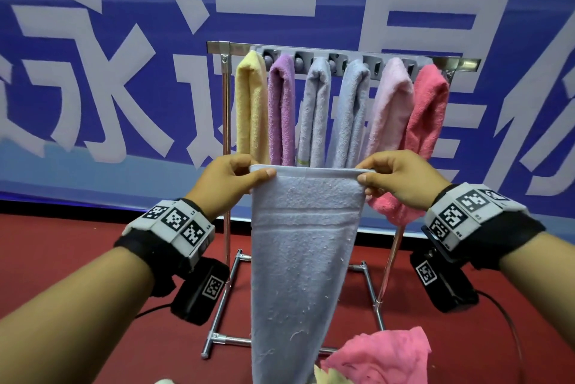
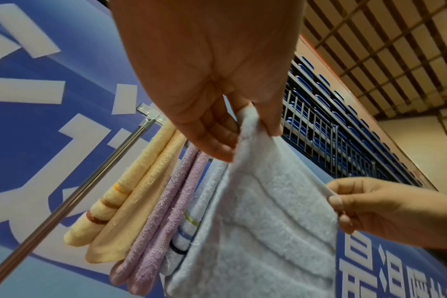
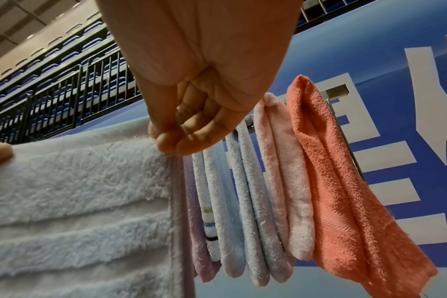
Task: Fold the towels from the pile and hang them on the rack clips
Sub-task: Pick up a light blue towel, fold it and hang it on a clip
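A pale blue towel (image 1: 298, 259) hangs lengthwise in front of me, stretched by its top edge. My left hand (image 1: 231, 179) pinches its upper left corner (image 2: 250, 125) and my right hand (image 1: 393, 176) pinches its upper right corner (image 3: 163, 145). Behind it stands the metal rack (image 1: 227, 122) with a grey clip bar (image 1: 336, 61). Several folded towels hang from the clips: yellow (image 1: 250, 109), purple (image 1: 281, 113), two grey-blue (image 1: 315, 116), pale pink (image 1: 389, 106) and coral (image 1: 426, 109). The held towel's lower end runs out of the head view.
A pink towel (image 1: 382, 355) lies crumpled on the pile at the bottom, with a pale yellow one (image 1: 326, 377) beside it. A blue banner (image 1: 93, 72) with large white characters backs the rack. The floor (image 1: 62, 243) is red. Railings and seating (image 2: 332, 121) rise above the banner.
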Available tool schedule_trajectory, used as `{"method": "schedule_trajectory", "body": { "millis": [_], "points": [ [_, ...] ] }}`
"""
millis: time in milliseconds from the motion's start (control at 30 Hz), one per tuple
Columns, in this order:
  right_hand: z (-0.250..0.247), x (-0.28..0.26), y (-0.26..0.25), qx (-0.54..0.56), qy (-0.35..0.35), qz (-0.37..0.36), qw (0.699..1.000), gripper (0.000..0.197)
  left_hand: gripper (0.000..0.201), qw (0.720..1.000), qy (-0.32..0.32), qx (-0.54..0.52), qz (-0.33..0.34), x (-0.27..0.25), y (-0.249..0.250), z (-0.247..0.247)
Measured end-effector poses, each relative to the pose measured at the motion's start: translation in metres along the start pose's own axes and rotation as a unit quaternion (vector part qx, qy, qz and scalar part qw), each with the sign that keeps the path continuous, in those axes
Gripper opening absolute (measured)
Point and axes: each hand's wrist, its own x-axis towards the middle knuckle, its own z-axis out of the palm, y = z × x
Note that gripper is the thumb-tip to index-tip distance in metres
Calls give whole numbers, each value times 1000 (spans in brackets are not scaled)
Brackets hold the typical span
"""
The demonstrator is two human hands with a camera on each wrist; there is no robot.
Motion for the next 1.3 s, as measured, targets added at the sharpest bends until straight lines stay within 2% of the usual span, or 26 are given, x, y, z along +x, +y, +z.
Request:
{"method": "schedule_trajectory", "body": {
  "millis": [167, 300, 467, 600, 733, 800, 933, 1100, 1167, 1300],
  "points": [
    [4, 2, -3, -5, -7, 4, 1000, 19, 35, 999, 34, -10, -8, 1, 1, -1],
    [3, 1, -5, 21, 0, 13, 1000, 13, 26, 998, 42, -39, -18, -1, 2, -2],
    [4, -3, -5, 47, 7, 22, 999, 4, 28, 994, 39, -96, -35, -3, 1, -2],
    [4, -4, -7, 44, 16, 23, 999, 6, 11, 992, 29, -112, -47, -5, 1, -2],
    [8, -2, -6, 47, 52, 43, 997, 4, 8, 987, -1, -136, -80, -7, -3, 0],
    [13, 0, -1, 16, 77, 54, 995, 7, 11, 989, -6, -118, -88, -10, -5, 6],
    [28, 0, 11, -127, 135, 83, 979, 13, 12, 990, 18, -91, -107, -14, -6, 24],
    [54, -2, 12, -166, 138, 136, 967, 23, 18, 989, 24, -55, -132, -14, -9, 51],
    [66, -3, 12, -116, 118, 167, 972, 23, 18, 987, 11, -77, -144, -15, -7, 63],
    [84, -4, 9, 77, 55, 225, 970, 18, 14, 981, -3, -111, -157, -20, 0, 78]
  ]
}}
